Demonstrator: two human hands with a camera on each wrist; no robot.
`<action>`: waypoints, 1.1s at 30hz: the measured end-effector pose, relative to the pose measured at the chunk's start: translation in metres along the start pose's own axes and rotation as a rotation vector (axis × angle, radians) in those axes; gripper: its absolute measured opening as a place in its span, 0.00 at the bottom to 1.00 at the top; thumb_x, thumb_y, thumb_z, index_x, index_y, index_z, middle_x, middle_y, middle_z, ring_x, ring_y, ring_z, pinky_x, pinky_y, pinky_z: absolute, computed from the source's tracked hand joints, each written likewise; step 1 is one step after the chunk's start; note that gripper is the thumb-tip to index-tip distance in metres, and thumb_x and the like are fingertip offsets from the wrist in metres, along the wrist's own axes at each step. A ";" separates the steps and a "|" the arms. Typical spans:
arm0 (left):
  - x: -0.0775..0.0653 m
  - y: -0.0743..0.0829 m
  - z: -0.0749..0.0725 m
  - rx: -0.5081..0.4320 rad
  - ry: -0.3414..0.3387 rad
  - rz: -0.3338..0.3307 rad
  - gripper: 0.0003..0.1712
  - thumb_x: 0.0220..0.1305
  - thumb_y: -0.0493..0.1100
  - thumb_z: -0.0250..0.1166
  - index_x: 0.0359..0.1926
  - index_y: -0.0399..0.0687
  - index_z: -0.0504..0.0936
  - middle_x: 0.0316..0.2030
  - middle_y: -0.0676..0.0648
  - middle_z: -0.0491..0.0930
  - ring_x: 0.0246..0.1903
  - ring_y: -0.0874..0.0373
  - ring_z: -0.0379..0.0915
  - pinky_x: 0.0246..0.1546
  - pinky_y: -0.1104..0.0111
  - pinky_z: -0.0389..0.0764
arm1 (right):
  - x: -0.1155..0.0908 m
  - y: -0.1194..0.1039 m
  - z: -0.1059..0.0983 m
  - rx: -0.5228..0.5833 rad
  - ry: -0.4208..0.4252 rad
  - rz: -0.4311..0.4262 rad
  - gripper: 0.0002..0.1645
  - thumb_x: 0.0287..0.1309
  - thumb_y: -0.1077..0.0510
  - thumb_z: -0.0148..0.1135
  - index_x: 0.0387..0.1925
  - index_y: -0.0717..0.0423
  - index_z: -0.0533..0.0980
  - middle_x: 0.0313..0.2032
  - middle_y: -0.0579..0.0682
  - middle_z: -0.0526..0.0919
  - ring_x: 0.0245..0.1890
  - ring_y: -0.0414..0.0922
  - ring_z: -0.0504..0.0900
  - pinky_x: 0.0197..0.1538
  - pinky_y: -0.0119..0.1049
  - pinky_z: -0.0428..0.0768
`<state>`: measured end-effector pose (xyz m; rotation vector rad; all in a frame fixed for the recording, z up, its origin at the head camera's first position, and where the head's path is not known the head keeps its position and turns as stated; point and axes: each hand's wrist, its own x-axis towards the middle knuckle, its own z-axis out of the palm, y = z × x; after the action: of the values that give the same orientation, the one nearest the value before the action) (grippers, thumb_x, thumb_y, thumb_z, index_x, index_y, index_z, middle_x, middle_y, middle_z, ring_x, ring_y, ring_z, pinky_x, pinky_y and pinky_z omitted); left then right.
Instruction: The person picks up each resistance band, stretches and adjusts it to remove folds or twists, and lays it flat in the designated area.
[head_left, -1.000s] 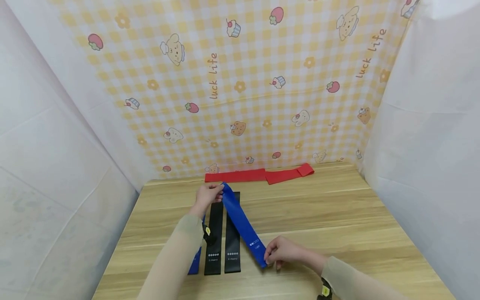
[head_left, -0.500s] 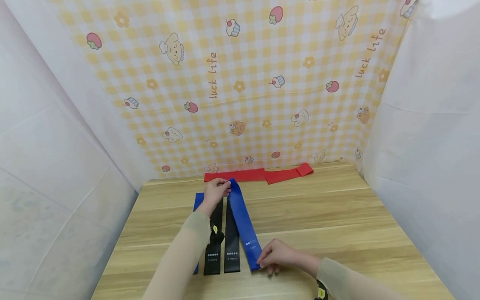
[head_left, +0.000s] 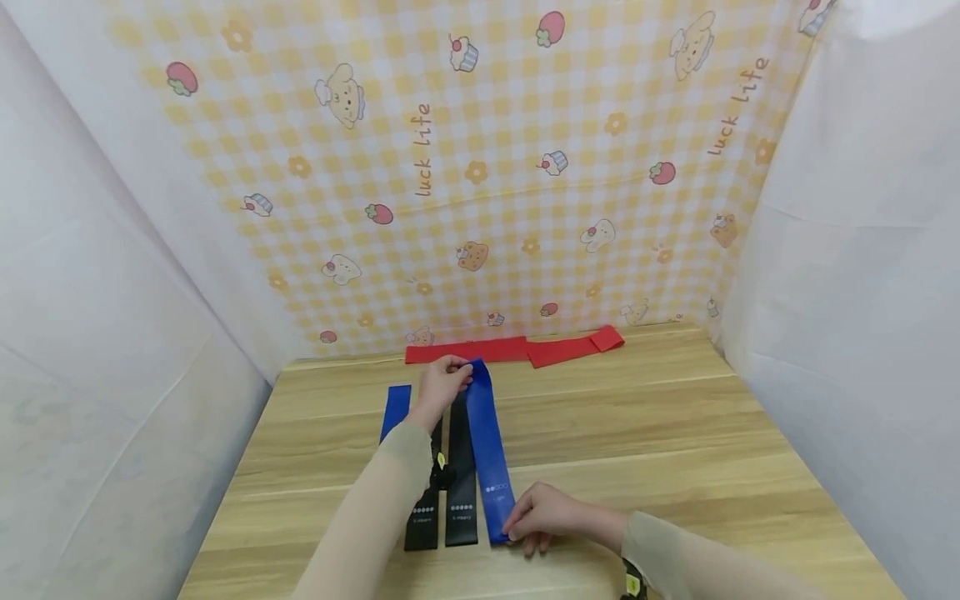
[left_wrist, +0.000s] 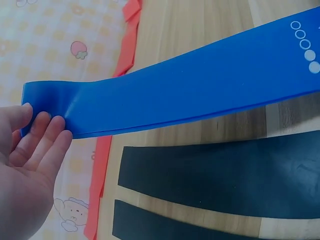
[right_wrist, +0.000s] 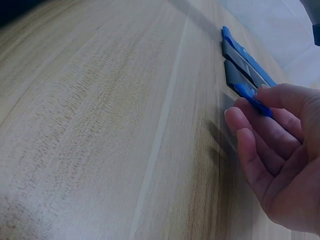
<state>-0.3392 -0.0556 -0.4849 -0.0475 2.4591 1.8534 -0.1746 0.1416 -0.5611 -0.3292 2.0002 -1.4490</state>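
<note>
A blue resistance band (head_left: 489,442), printed with small circles near its close end, is stretched lengthwise between both hands. My left hand (head_left: 442,387) pinches its far end between thumb and fingers; in the left wrist view that end (left_wrist: 47,102) curves in a loop above the table. At the near end, my right hand (head_left: 547,512) pinches the band's corner with thumb and forefinger, low over the wood. Directly left of it lie two black resistance bands (head_left: 461,475), side by side. Left of those is a second blue band (head_left: 395,408), partly hidden by my left forearm.
Red bands (head_left: 472,351) lie end to end along the back of the wooden table (head_left: 637,433), against a checked cloth backdrop (head_left: 525,200). White cloth walls (head_left: 840,250) stand on both sides.
Both hands have brought the blue band to a straighter angle: its near end swung left and its far end moved right. It now runs almost parallel beside the black bands.
</note>
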 end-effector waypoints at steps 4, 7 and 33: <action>-0.002 0.003 0.004 -0.007 -0.028 0.025 0.11 0.67 0.40 0.63 0.45 0.38 0.82 0.37 0.41 0.81 0.39 0.49 0.82 0.43 0.62 0.82 | 0.000 0.001 0.000 0.024 -0.021 -0.007 0.05 0.56 0.62 0.66 0.33 0.59 0.86 0.26 0.54 0.86 0.16 0.38 0.80 0.15 0.25 0.71; -0.003 0.005 0.007 -0.019 -0.034 0.044 0.10 0.67 0.40 0.63 0.45 0.38 0.82 0.37 0.41 0.81 0.40 0.48 0.82 0.43 0.61 0.82 | 0.000 0.001 0.000 0.035 -0.034 -0.015 0.08 0.59 0.60 0.64 0.36 0.59 0.86 0.28 0.53 0.87 0.16 0.37 0.80 0.15 0.24 0.70; -0.008 -0.008 0.025 0.050 -0.054 0.101 0.10 0.67 0.40 0.63 0.44 0.39 0.83 0.34 0.43 0.82 0.37 0.50 0.82 0.41 0.64 0.82 | 0.001 0.001 0.003 0.045 -0.051 0.025 0.11 0.63 0.59 0.60 0.38 0.60 0.85 0.30 0.54 0.87 0.18 0.40 0.82 0.14 0.25 0.71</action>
<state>-0.3303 -0.0338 -0.4987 0.1289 2.5135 1.8045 -0.1733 0.1390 -0.5630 -0.3176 1.9218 -1.4542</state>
